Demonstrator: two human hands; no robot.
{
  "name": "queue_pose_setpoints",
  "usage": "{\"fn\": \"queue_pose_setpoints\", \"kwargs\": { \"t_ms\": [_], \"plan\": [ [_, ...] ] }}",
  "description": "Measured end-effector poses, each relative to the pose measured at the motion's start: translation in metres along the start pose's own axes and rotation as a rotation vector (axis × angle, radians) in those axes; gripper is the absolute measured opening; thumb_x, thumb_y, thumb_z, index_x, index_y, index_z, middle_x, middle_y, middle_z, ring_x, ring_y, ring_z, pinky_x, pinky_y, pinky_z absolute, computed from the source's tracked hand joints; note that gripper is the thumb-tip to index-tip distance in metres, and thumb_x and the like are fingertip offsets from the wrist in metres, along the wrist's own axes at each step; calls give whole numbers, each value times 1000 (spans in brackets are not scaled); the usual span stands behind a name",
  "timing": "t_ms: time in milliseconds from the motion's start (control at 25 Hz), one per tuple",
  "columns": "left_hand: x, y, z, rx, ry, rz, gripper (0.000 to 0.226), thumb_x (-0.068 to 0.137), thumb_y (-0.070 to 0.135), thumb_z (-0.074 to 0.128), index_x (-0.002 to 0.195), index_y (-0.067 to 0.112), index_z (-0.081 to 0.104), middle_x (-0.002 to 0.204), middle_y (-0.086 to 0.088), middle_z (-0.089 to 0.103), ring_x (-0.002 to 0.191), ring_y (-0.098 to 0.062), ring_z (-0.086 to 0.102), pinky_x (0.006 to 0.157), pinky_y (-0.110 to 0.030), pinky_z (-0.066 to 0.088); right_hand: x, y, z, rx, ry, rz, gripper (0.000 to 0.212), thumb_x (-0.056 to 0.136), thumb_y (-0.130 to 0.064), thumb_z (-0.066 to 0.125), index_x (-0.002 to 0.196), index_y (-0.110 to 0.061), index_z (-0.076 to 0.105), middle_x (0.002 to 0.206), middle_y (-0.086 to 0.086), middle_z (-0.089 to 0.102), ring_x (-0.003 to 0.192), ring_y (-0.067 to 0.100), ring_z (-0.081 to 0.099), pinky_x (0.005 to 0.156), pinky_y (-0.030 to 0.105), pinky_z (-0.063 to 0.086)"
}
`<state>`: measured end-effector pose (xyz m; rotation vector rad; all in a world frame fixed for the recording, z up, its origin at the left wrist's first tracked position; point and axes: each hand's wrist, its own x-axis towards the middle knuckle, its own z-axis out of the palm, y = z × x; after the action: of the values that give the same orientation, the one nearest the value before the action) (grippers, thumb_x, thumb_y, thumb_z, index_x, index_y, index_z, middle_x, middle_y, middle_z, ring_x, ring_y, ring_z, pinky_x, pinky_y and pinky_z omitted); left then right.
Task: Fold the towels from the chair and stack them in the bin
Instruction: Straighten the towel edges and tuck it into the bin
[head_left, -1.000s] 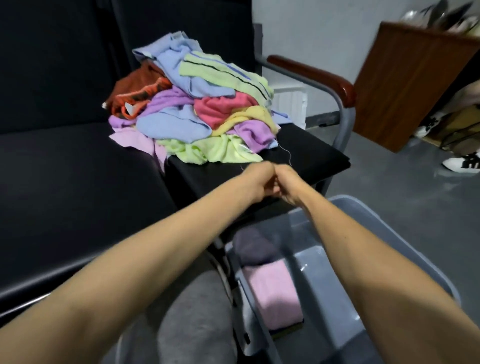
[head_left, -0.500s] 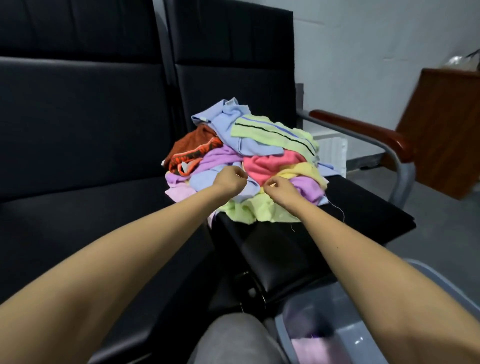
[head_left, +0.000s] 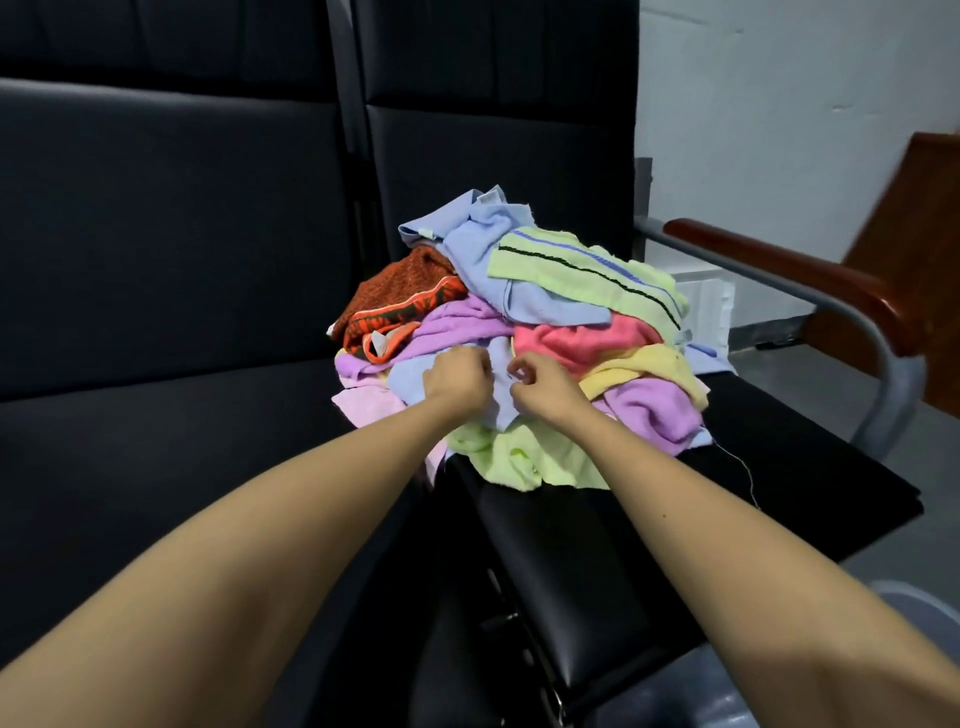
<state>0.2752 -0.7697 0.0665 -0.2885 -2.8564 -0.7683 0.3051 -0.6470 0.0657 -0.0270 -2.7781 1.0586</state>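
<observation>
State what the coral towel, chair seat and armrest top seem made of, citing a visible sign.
Coral towel: probably terry cloth, matt, fuzzy pile. Chair seat: likely faux leather, smooth with soft sheen. Armrest top: apparently varnished wood, glossy reddish-brown.

I count two hands, the left hand (head_left: 460, 376) and the right hand (head_left: 543, 383), about ten towels (head_left: 561, 296) in one pile at the back edge of one black chair seat (head_left: 779, 478), one more seat (head_left: 156, 441) beside it, one brown armrest (head_left: 779, 265) and one grey bin (head_left: 914, 597).
</observation>
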Motion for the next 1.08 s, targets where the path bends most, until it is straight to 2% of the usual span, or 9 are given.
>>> {"fn": "queue_pose_setpoints", "kwargs": {
  "t_ms": [160, 320, 440, 520, 680, 800, 920, 1000, 1080],
  "plan": [
    [3, 3, -9, -110, 90, 10, 11, 86, 17, 52, 91, 10, 58, 105, -16, 63, 100, -34, 56, 79, -38, 43, 0, -8, -7, -184, 190, -51, 34, 85, -9, 53, 118, -13, 54, 123, 11, 52, 113, 29, 48, 92, 35, 38],
    [31, 35, -19, -248, 135, 152, 39, 86, 6, 47, 125, 10, 50, 130, -15, 53, 118, -33, 50, 94, -41, 41, 14, -23, -41, -257, 417, 19, 47, 88, -7, 46, 134, -16, 45, 136, 9, 44, 124, 29, 39, 101, 36, 30],
    [59, 67, -18, -324, -17, 308, 65, 90, 8, 51, 148, 13, 24, 153, -10, 28, 137, -26, 34, 110, -37, 30, 29, -23, -65, -349, 368, 83, 55, 90, -10, 44, 144, -18, 33, 147, 4, 34, 133, 26, 31, 105, 36, 25],
    [71, 80, -7, -302, -129, 311, 72, 89, 15, 58, 149, 12, 18, 149, -14, 32, 136, -28, 35, 109, -34, 29, 34, -18, -72, -362, 273, 117, 60, 92, -15, 44, 148, -19, 24, 151, 3, 30, 136, 27, 28, 107, 38, 24],
    [78, 84, 2, 14, -21, 241, 27, 85, 11, 53, 111, 7, 61, 114, -15, 61, 108, -31, 57, 81, -34, 43, 38, -2, -69, -360, 166, 194, 65, 90, -18, 48, 148, -16, 19, 146, 9, 37, 133, 31, 32, 103, 39, 30],
    [63, 84, 0, 113, 49, 230, 18, 83, 16, 59, 98, 12, 67, 110, -9, 62, 108, -28, 54, 82, -31, 41, 37, 2, -65, -404, 202, 199, 62, 88, -21, 54, 144, -18, 27, 144, 13, 32, 132, 31, 29, 106, 39, 27],
    [48, 84, -11, -130, 64, 329, 14, 88, 27, 56, 95, 16, 61, 105, -2, 54, 113, -26, 41, 88, -33, 30, 31, -3, -65, -391, 300, 229, 69, 86, -23, 55, 145, -25, 20, 143, 11, 24, 132, 29, 23, 105, 40, 22],
    [40, 81, -26, -417, 64, 452, 9, 91, 20, 48, 85, 15, 46, 77, 0, 46, 87, -28, 46, 76, -34, 34, 23, -8, -70, -395, 332, 251, 70, 86, -24, 57, 145, -29, 21, 148, 8, 19, 135, 30, 19, 105, 42, 20],
    [29, 81, -41, -627, 87, 489, 24, 93, 6, 44, 75, 18, 33, 66, 4, 35, 66, -20, 37, 65, -31, 32, 19, -11, -78, -362, 386, 255, 50, 87, -16, 52, 135, -25, 39, 146, 7, 30, 133, 32, 23, 104, 44, 23]
  ]
}}
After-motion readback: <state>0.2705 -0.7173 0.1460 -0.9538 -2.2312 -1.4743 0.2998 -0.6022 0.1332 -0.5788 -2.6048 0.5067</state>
